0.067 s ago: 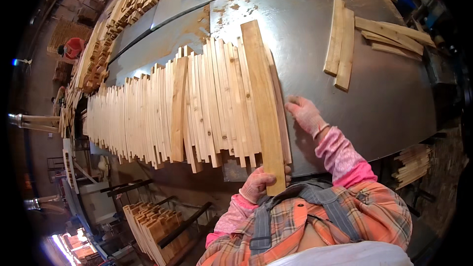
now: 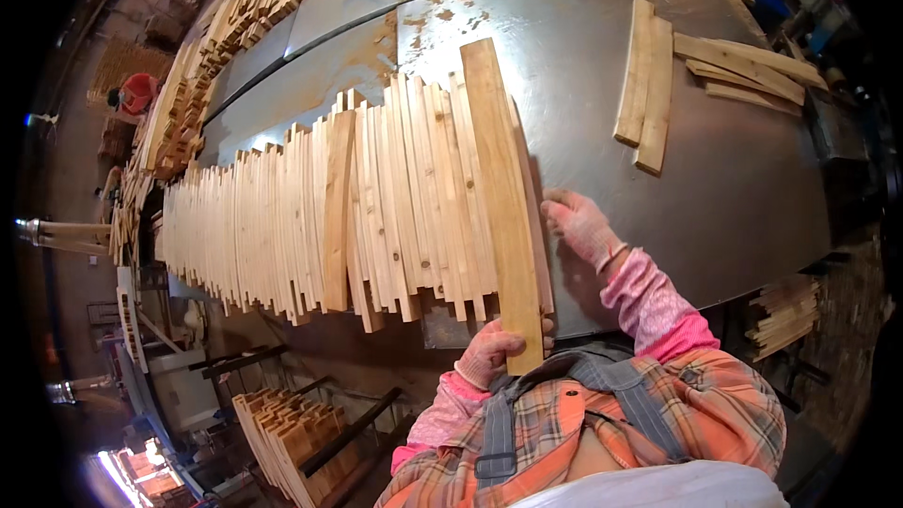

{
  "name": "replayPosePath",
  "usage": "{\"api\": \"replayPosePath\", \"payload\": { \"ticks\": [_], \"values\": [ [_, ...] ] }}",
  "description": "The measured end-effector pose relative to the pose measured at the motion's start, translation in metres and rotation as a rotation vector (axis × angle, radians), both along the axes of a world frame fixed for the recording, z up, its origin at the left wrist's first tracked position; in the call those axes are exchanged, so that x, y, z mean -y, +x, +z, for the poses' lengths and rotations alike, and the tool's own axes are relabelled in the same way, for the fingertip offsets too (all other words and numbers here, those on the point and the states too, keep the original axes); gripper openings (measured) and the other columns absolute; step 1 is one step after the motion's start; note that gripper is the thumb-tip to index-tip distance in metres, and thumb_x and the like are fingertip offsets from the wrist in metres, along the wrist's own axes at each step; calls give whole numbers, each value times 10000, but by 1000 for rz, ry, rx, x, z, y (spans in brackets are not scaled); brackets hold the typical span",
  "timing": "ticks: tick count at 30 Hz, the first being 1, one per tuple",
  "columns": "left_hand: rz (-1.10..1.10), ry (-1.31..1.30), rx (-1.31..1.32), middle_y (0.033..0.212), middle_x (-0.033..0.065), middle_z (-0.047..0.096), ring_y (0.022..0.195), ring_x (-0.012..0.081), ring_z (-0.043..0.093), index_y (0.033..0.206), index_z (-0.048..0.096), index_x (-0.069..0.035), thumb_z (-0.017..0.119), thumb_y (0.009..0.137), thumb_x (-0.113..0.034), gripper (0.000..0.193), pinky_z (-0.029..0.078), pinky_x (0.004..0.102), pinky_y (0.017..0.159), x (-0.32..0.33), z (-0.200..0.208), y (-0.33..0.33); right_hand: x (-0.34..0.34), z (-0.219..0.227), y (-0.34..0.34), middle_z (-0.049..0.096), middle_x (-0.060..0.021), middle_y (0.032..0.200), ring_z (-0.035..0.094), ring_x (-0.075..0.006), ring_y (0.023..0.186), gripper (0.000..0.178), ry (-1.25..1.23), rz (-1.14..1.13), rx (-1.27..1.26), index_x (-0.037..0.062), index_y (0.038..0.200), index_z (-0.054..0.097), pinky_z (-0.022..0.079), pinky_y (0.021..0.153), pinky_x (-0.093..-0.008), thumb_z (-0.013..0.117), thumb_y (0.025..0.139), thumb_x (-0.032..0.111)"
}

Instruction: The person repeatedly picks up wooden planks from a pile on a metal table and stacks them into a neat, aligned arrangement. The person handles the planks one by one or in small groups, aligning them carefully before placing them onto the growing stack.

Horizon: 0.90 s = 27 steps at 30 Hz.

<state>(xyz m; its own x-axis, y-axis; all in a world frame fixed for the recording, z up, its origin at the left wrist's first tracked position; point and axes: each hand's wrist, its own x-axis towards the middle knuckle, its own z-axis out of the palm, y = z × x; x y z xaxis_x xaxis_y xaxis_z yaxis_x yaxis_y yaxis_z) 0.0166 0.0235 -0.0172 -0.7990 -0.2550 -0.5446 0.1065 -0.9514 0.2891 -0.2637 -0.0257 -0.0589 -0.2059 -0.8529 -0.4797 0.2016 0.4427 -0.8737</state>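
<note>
At the metal table (image 2: 724, 198): a long board (image 2: 502, 188) is held over the strip row (image 2: 263, 226), right end.
Left hand (image 2: 487, 356): gripped on its near end.
Right hand (image 2: 581, 226): half-curled alongside; contact cannot be told.
Board: apparently being positioned; steady alignment seems called for.

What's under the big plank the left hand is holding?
Beneath the big plank, another board peeks out along the right edge. Whatever else lies underneath is covered.

The tan board (image 2: 506, 198) is long; it slants beside pale strips (image 2: 410, 188).
</note>
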Motion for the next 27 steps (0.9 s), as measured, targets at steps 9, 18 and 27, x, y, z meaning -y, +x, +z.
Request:
{"api": "replayPosePath", "payload": {
  "ticks": [9,18,27],
  "values": [
    [-343,-132,-17,1189,136,714,1093,247,688,1319,620,35,644,821,-92,514,539,364,979,24,-13,-61,-95,34,-15,699,-15,1063,609,-113,907,326,-108,-110,400,18,1262,654,498,812,-275,662,944,91],
    [-926,-197,-56,1199,111,719,1090,216,682,1299,647,48,686,852,-56,460,523,338,980,-5,-34,-184,-240,35,-73,715,-61,1179,657,-180,1072,360,-273,-593,432,1,1307,642,516,980,-373,648,952,58],
    [-1331,-387,141,1066,69,719,931,166,681,1243,679,27,722,863,-80,398,542,303,823,-76,-41,-306,-354,-5,-134,715,-68,1213,640,-172,1130,340,-382,-919,422,-24,1274,669,455,1043,-311,619,940,16]
  ]
}}
